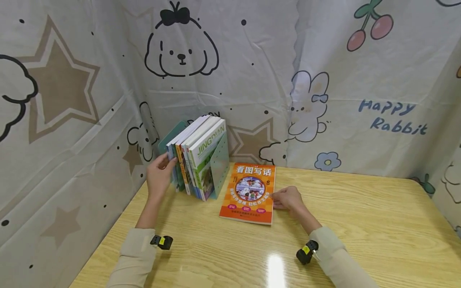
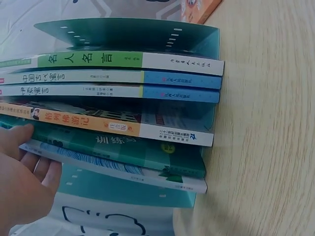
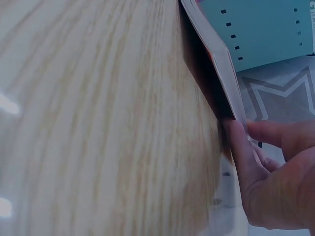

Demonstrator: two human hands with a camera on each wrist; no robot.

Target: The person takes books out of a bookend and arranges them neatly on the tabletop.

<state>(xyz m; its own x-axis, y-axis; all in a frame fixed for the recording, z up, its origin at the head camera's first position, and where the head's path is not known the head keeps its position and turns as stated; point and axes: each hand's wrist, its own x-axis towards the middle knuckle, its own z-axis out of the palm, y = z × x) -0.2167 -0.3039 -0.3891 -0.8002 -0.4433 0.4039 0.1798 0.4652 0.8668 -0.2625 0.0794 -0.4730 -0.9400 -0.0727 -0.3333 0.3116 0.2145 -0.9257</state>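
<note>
On the left, my left hand (image 1: 159, 176) grips the outer end of a row of upright books. In the left wrist view its thumb lies against a dark green book (image 2: 118, 150), and its fingers curl at a thin white-and-blue book (image 2: 123, 169). An orange-spined book (image 2: 88, 120) and several others stand beside these in a teal bookend (image 1: 220, 164). My right hand (image 1: 289, 199) pinches the right edge of an orange picture-writing book (image 1: 248, 216) lying cover up. The right wrist view shows that edge raised off the table, with fingers above and below it.
A wooden table (image 1: 201, 248) bears everything. Behind and to the left hangs a pale printed cloth (image 1: 252, 100), close to the bookend. The orange book lies just right of the bookend's near panel. Both wrists wear small black cameras (image 1: 306, 252).
</note>
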